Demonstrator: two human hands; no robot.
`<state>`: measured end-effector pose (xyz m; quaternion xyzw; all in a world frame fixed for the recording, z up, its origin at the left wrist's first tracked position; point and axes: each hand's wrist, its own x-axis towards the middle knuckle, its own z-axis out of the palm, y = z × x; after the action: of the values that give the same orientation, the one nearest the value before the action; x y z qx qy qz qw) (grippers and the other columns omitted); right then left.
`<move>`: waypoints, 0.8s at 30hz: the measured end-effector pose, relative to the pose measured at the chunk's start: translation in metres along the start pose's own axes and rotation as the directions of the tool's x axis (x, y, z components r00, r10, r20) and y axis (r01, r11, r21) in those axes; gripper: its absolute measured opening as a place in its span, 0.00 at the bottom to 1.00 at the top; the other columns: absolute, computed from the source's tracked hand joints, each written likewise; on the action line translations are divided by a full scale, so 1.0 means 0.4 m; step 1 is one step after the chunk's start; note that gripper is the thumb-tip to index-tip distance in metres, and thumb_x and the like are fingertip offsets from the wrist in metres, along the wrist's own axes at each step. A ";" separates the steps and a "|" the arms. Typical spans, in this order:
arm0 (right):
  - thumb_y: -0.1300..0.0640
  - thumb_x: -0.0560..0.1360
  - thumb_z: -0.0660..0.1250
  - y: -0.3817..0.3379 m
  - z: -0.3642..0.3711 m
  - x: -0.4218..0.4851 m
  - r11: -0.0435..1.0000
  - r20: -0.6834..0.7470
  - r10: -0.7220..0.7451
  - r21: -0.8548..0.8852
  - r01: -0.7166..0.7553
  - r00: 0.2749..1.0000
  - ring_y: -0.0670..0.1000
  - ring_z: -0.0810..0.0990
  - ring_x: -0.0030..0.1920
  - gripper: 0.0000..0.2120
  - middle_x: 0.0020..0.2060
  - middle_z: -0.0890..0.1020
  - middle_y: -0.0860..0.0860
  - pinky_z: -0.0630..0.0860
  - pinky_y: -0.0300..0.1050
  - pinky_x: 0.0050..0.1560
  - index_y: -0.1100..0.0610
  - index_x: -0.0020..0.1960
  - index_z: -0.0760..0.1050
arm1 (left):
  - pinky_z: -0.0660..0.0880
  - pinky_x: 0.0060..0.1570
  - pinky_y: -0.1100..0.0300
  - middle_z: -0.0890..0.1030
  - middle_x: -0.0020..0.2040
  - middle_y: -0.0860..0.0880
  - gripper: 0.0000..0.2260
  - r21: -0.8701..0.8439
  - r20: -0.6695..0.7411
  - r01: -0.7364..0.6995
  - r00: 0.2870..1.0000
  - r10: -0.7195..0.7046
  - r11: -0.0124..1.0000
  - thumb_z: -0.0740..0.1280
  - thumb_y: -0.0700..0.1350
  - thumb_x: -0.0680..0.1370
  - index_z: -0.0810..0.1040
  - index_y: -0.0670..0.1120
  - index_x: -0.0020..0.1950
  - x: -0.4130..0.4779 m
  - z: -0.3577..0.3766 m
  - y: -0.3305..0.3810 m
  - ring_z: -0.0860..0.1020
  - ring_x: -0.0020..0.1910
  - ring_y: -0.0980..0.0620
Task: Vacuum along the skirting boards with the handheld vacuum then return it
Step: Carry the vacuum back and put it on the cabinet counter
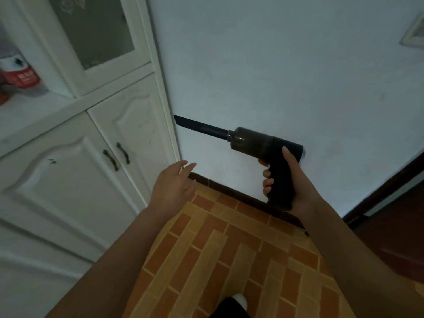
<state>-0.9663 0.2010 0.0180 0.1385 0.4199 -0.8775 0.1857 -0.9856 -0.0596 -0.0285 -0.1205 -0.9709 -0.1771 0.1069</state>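
Right hand (291, 180) grips the handheld vacuum (263, 154) by its handle, nozzle pointing left toward the cabinet (91, 157), held above the dark skirting board (231, 193). Left hand (172, 184) empty, fingers (189, 168) loosely spread.

I am seeing everything in dim, bluish light, and the wall (286, 65) is showing palest. The handheld vacuum (263, 143) is reading as a near-black shape. The wide lens is bowing the cabinet (68, 168) edges, and the corners are blurring.
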 end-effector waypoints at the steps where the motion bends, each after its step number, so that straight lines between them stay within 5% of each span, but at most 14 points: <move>1: 0.40 0.71 0.63 0.019 0.011 -0.027 1.000 0.019 0.009 0.003 -0.009 1.000 0.45 0.74 0.25 0.21 0.29 0.75 0.50 0.74 0.36 0.25 0.58 0.52 0.73 | 0.66 0.65 0.49 0.72 0.68 0.41 0.20 0.001 -0.004 0.013 1.000 -0.013 1.000 0.64 0.45 0.78 0.70 0.45 0.70 -0.042 -0.018 0.001 0.71 0.66 0.42; 7: 0.45 0.70 0.66 0.088 0.079 -0.176 0.997 0.094 0.070 0.005 -0.071 0.993 0.45 0.73 0.25 0.14 0.30 0.75 0.50 0.73 0.35 0.25 0.57 0.44 0.72 | 0.66 0.64 0.51 0.71 0.69 0.42 0.20 0.034 -0.034 0.115 0.993 -0.114 0.993 0.63 0.47 0.79 0.69 0.46 0.71 -0.251 -0.118 0.017 0.72 0.65 0.43; 15: 0.47 0.73 0.65 0.084 0.151 -0.284 0.990 0.236 0.073 -0.135 -0.042 0.969 0.45 0.76 0.27 0.20 0.33 0.77 0.51 0.75 0.37 0.26 0.58 0.60 0.72 | 0.66 0.65 0.50 0.71 0.69 0.42 0.21 0.113 -0.169 0.280 0.951 -0.259 0.953 0.63 0.47 0.79 0.69 0.46 0.71 -0.420 -0.237 0.075 0.71 0.66 0.43; 24: 0.48 0.71 0.69 0.076 0.139 -0.385 0.966 0.278 0.214 -0.204 -0.160 0.937 0.49 0.81 0.35 0.21 0.37 0.81 0.54 0.81 0.43 0.37 0.61 0.58 0.75 | 0.66 0.66 0.50 0.70 0.70 0.45 0.21 0.130 -0.245 0.497 0.854 -0.458 0.858 0.62 0.48 0.79 0.68 0.48 0.72 -0.620 -0.244 0.243 0.70 0.67 0.45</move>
<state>-0.8202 0.1719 0.0925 0.0272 0.4487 -0.8255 0.3412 -0.7078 -0.0561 0.0297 0.1548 -0.9661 -0.1171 0.1701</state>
